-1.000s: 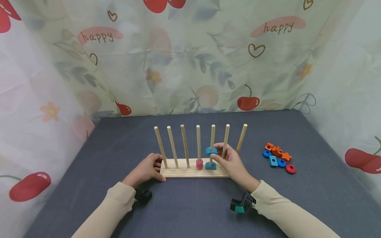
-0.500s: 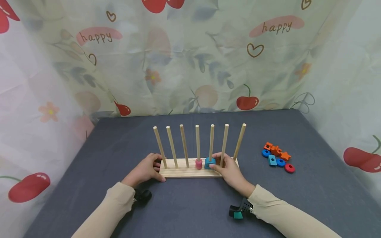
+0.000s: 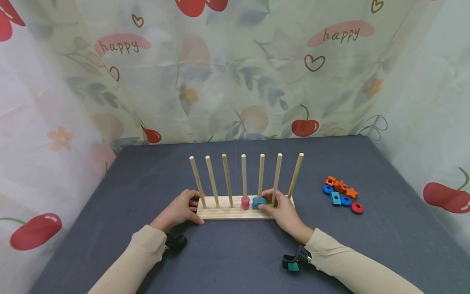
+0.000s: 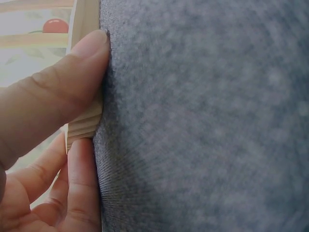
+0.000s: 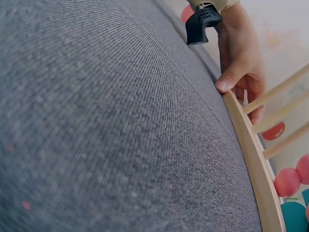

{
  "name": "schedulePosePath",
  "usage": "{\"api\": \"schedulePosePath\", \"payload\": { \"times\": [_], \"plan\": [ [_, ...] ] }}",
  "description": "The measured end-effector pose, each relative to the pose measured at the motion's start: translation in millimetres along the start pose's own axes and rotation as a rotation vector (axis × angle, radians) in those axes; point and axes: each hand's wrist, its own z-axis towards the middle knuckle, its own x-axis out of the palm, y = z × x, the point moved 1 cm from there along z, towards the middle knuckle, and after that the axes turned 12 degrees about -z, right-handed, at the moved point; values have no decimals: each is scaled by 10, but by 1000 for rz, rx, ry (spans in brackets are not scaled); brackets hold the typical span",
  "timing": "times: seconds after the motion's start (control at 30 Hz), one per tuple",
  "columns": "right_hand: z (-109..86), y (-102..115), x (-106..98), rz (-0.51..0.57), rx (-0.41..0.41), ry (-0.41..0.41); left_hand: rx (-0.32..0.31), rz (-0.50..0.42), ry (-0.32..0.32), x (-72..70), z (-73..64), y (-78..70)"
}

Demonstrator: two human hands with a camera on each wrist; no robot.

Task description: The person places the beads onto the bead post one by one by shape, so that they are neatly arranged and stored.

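A wooden peg board with several upright pegs lies on the table. My left hand grips its left end; in the left wrist view the thumb presses its front edge and fingers lie against its end. Blue blocks sit stacked at the foot of the third peg from the right. My right hand pinches them from the right, thumb in front, fingers partly hidden behind. Pink round beads sit on the middle peg, just left of the blocks. The right wrist view shows only a fingertip of this hand.
To the right lies a loose group of several pieces: orange stars, an orange square block, blue rings, a light blue rectangular block and a red ring. A patterned curtain hangs behind the dark table.
The upper blue block came down the peg onto the lower one, with my right hand lowering along with it. In the last half second almost nothing moved. The left hand stayed put.
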Motion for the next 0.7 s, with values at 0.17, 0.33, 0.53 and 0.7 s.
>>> {"api": "schedulePosePath", "payload": {
  "times": [0.17,0.33,0.53,0.7],
  "plan": [
    [5,-9,3,-3,3,3,0,0,0,1,0,-4],
    [5,-15,1,-10,7,2,-4,-1,1,-4,-1,-11],
    [-22,5,-15,-1,22,32,-3,1,5,-9,8,-7],
    [-86,9,-31,33,3,87,-7,-2,2,-8,-3,-10]
  ]
}}
